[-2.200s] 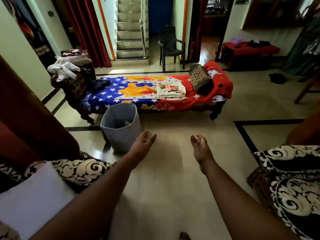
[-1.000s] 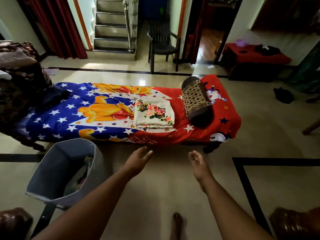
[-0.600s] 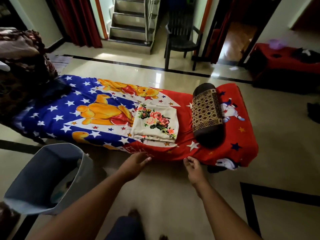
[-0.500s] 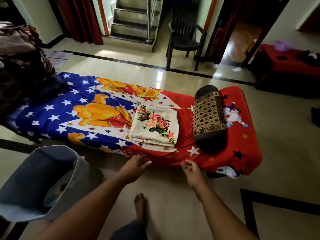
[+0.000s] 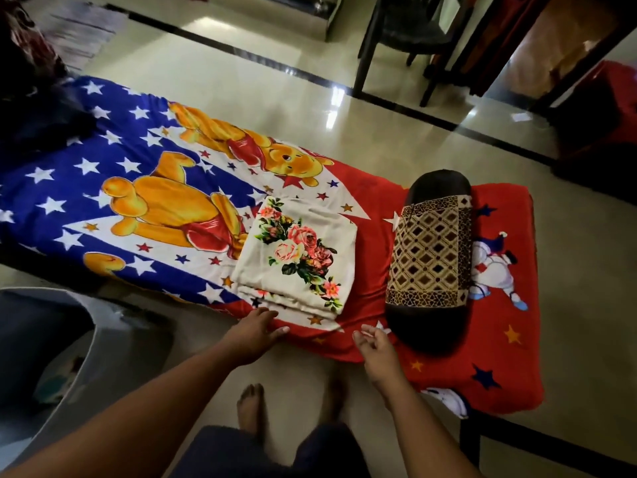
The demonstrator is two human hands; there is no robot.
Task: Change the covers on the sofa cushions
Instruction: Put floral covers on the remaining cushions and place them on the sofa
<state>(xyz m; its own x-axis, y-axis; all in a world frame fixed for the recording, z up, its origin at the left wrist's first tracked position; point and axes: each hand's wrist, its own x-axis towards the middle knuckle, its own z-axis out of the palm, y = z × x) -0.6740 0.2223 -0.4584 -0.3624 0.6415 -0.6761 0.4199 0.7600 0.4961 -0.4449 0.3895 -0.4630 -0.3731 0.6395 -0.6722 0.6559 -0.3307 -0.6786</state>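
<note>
A folded stack of cream covers with a rose print (image 5: 300, 260) lies on a low cot (image 5: 372, 201) spread with a blue and red cartoon sheet. My left hand (image 5: 253, 334) reaches out with straight fingers to the cot's near edge, just below the stack, and holds nothing. My right hand (image 5: 374, 345) hovers a little to the right with loosely curled fingers, empty, close to the sheet's edge. A dark bolster with a gold lattice band (image 5: 431, 260) lies to the right of the stack.
A grey fabric laundry bin (image 5: 41, 360) stands on the floor at my left. A dark plastic chair (image 5: 406, 32) sits beyond the cot. A red-covered piece of furniture (image 5: 613, 105) is at the far right. My bare feet (image 5: 251, 408) stand on polished tile before the cot.
I have walked from the sofa cushions up to the cot. Both hands, stretched out in front the whole way, now reach its near edge by the folded covers.
</note>
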